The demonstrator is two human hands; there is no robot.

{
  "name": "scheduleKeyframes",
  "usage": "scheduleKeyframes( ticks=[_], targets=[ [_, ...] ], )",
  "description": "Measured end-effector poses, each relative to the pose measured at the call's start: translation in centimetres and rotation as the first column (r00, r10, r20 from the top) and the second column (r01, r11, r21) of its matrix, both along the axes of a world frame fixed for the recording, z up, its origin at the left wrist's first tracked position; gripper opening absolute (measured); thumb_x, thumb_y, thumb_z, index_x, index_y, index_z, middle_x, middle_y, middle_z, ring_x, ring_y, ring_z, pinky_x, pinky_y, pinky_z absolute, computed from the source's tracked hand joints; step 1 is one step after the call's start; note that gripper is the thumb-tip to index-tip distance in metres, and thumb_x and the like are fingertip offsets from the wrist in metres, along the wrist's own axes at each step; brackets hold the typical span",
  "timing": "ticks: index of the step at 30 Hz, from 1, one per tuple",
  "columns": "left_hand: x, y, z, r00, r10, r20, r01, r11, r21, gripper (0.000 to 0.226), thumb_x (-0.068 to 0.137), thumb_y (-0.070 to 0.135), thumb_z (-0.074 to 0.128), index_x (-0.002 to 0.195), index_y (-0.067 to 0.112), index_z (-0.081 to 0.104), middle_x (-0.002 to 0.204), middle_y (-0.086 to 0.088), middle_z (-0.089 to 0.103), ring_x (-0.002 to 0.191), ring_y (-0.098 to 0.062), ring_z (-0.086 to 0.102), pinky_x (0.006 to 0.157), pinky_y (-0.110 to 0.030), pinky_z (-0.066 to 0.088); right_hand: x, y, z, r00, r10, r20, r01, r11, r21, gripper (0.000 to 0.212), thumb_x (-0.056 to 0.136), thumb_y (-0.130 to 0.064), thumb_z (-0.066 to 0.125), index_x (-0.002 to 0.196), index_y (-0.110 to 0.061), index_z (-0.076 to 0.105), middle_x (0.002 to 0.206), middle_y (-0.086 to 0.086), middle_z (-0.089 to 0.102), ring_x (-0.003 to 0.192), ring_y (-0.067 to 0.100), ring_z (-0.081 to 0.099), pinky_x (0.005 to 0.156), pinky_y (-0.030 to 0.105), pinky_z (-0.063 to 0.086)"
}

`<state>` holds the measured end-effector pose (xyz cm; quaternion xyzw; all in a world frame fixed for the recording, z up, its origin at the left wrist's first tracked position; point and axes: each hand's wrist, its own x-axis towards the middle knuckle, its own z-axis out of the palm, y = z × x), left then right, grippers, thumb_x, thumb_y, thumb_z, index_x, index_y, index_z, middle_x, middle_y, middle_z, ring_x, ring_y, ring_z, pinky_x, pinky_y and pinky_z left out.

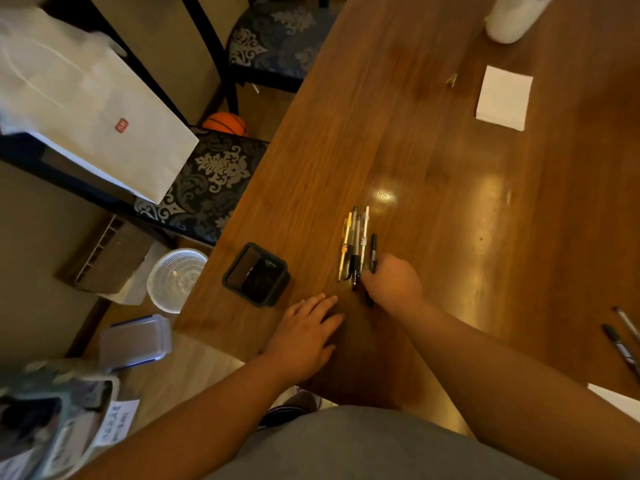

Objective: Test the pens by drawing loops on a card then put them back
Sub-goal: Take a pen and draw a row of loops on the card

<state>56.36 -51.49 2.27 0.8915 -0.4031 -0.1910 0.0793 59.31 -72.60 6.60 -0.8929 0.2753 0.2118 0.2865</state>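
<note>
Head view looks down both bare forearms, which reach forward over the desk [433, 150]. Left hand [304, 330] lies flat and open near the desk's front edge, palm down, fingers straight and slightly spread, pointing toward the black holder [256, 273] just beyond it. Right hand [393, 284] is knuckles up, its fingers curled down over the near ends of the pens [355, 244], which lie side by side in a bunch just right of the holder. The back of the hand hides the fingertips, so I cannot tell whether it grips a pen or only rests on them; a dark tip pokes out beneath the wrist. Card [504, 98] lies well apart at the far right, its face too pale to read. Two more pens [623, 341] are cut off by the right edge, and the white container [512, 19] by the top
</note>
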Motion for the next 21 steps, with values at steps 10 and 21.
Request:
scheduleKeyframes(
  ticks=[10,21],
  targets=[
    [0.4,-0.2,0.8,0.994,0.025,-0.108,-0.027,0.999,-0.02,0.043,0.093,0.046,0.05,0.134,0.034,0.048,0.158,0.001,0.024,0.146,-0.021,0.012,0.114,-0.041,0.013,-5.1,-0.7,-1.5,0.992,-0.113,-0.051,0.116,0.991,0.07,0.03,0.091,-0.028,0.061,0.064,-0.017,0.051,0.056,-0.001,0.053,0.046,0.012,0.05,0.041,0.024,0.035],
    [-1.4,-4.5,5.1,0.895,-0.15,-0.42,0.074,0.979,-0.19,0.04,0.09,0.049,0.058,0.125,0.03,0.056,0.118,0.009,0.06,0.104,-0.008,0.056,0.087,-0.033,0.051,-16.5,1.1,1.0,0.631,-0.737,-0.243,0.649,0.331,0.685,0.01,0.092,-0.01,0.056,0.082,-0.01,0.057,0.067,0.011,0.07,0.052,0.018,0.064,0.041,0.023,0.043]
  ],
)
